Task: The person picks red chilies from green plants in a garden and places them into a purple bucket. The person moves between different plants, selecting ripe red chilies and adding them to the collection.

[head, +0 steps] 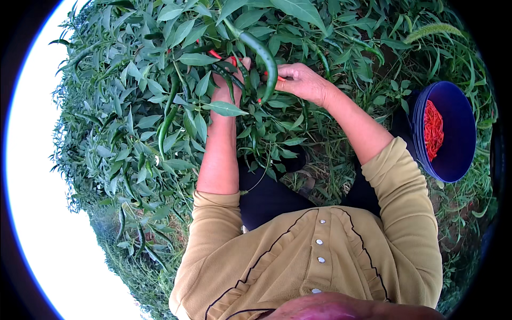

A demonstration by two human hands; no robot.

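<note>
My left hand reaches into a chili pepper plant, partly hidden by green chilies and leaves. Red chili shows at its fingers, but whether it is gripped is unclear. To the right, my right hand has its fingers closed on a red chili pepper, part of which lies behind a large curved green chili hanging close to the camera. Another red chili is just beyond my left hand.
A blue bucket with a heap of red chilies stands tilted at the right. Dense chili plants fill the left side. Grass and a foxtail seed head are at the upper right; my dark-trousered legs are below the plant.
</note>
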